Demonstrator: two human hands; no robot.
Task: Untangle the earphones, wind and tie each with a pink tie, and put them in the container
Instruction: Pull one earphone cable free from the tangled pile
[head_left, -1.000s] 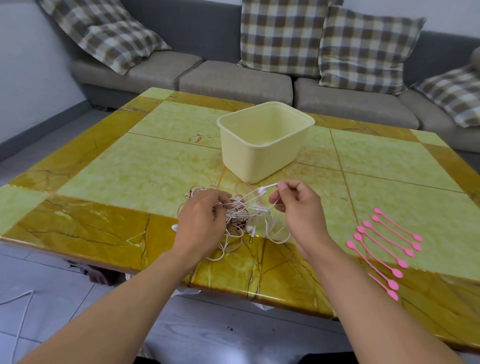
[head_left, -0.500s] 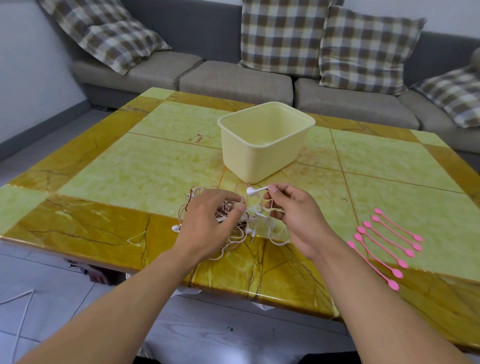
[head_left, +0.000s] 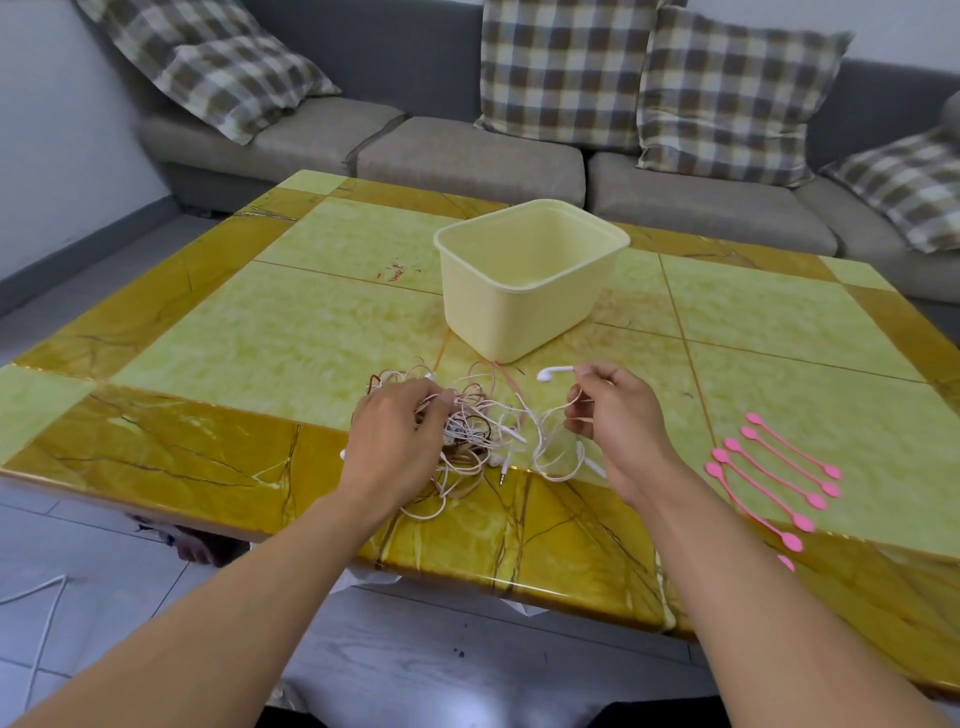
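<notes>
6 pink ties (head_left: 775, 467), 1 container (head_left: 524, 306), 4 cushions (head_left: 563, 73)

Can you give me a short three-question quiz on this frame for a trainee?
1. True or false: the yellow container already holds tied earphones.
2. What does the right hand pinch? A) a pink tie B) a white earbud C) the container rim
3. Which hand rests on the tangled cords?

Key:
1. False; nothing shows inside it.
2. B, the white earbud; the pink ties lie untouched on the table, to the right.
3. The left hand.
</notes>
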